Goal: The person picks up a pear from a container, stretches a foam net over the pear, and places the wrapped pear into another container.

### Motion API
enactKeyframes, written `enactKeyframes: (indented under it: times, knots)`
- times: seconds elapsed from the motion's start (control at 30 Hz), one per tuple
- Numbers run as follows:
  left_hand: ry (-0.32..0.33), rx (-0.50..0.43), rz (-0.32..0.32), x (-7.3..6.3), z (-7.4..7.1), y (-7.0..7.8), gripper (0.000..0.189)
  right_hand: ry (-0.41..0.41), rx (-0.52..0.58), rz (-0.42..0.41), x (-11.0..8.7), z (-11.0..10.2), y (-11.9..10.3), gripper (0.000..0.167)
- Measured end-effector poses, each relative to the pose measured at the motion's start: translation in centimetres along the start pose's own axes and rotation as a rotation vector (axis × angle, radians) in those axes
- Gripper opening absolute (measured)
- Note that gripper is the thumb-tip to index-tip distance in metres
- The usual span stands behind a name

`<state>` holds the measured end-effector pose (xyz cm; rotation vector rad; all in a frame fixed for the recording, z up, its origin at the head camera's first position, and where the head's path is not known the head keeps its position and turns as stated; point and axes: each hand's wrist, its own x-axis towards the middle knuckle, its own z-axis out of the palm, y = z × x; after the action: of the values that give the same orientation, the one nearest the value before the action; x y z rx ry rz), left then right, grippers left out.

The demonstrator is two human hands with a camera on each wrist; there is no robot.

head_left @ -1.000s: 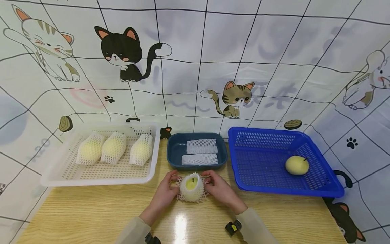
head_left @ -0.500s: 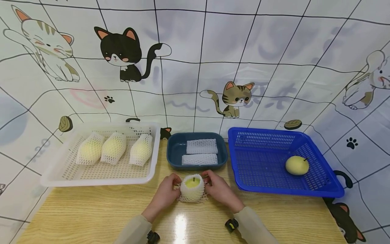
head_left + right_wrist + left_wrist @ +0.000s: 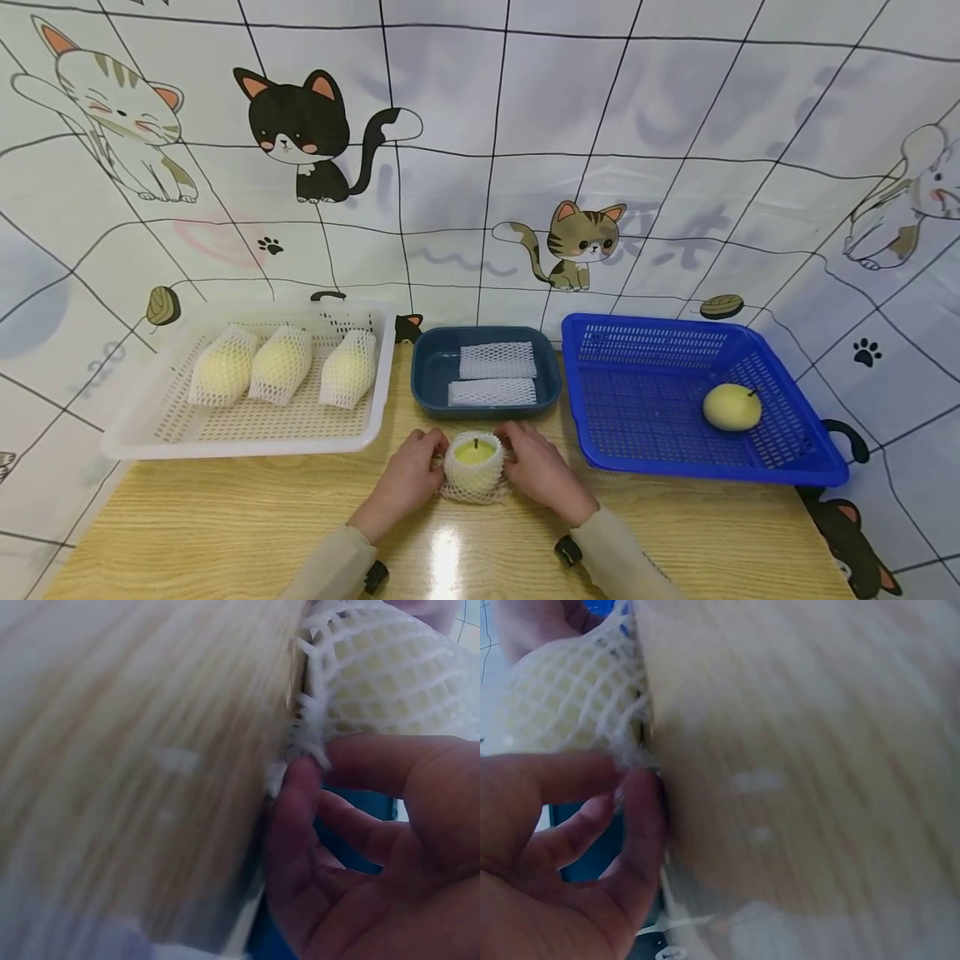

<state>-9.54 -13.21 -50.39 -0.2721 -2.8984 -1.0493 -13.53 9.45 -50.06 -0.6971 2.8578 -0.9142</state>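
Observation:
A pale yellow pear stands on the wooden table with its stem up, wrapped in a white foam fruit net. Its top shows through the net's mouth, and the lower fringe spreads on the tabletop. On one side my left hand pinches that lower edge; in the left wrist view thumb and forefinger meet on the mesh. Opposite it, my right hand pinches the edge too, and the right wrist view shows its fingertips on the white strands.
Behind the pear sits a dark teal tray with two flat foam nets. A white basket at left holds three netted pears. The blue basket at right has one bare pear.
The net's lower fringe has been drawn down and in around the pear, and its mouth looks rounder and wider. Both hands stay at its sides, shifting slightly, the right one a little lower.

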Motion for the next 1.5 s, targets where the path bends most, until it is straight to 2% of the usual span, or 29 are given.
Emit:
enactKeyframes:
  times: [0.13,0.2,0.27,0.37,0.47,0.57,0.67,0.77,0.87,1.07,1.3,1.5]
  knots:
    - [-0.051,0.024,-0.044,-0.5,-0.7,0.1,0.019,0.017,-0.020,0.028,-0.6,-0.7,-0.2,0.031]
    - [-0.065,0.009,-0.053,-0.7,-1.2,0.2,0.026,0.026,-0.007,0.031,-0.9,-1.1,-0.1,0.032]
    - [-0.076,-0.033,-0.035,-0.8,-1.6,0.2,0.036,0.022,0.039,0.017,-1.2,-1.4,0.1,0.036]
    - [-0.103,-0.114,0.028,-0.9,-2.0,0.0,0.053,-0.031,0.148,-0.022,-1.5,-1.8,0.4,0.046]
    - [-0.146,-0.219,0.086,-0.7,-2.0,-0.2,0.068,-0.120,0.275,-0.069,-1.6,-2.0,0.7,0.057]
    - [-0.190,-0.321,0.102,-0.4,-1.9,-0.4,0.081,-0.192,0.359,-0.108,-1.4,-2.0,0.8,0.065]
    - [-0.232,-0.377,0.098,0.0,-1.6,-0.4,0.088,-0.227,0.383,-0.105,-1.2,-1.8,0.8,0.073]
    - [-0.257,-0.377,0.095,0.4,-1.2,-0.4,0.089,-0.239,0.377,-0.096,-1.1,-1.6,0.9,0.075]
    - [-0.256,-0.338,0.101,0.6,-1.1,-0.5,0.088,-0.247,0.359,-0.107,-1.0,-1.3,1.0,0.076]
    - [-0.250,-0.290,0.158,0.7,-1.0,-0.5,0.082,-0.250,0.294,-0.124,-0.8,-0.7,0.9,0.080]
    - [-0.284,-0.298,0.136,0.8,-0.6,-0.3,0.085,-0.242,0.173,-0.136,-0.6,-0.3,0.4,0.087]
    - [-0.286,-0.285,0.157,0.9,-0.1,-0.4,0.083,-0.219,0.124,-0.171,-0.6,0.1,0.1,0.084]
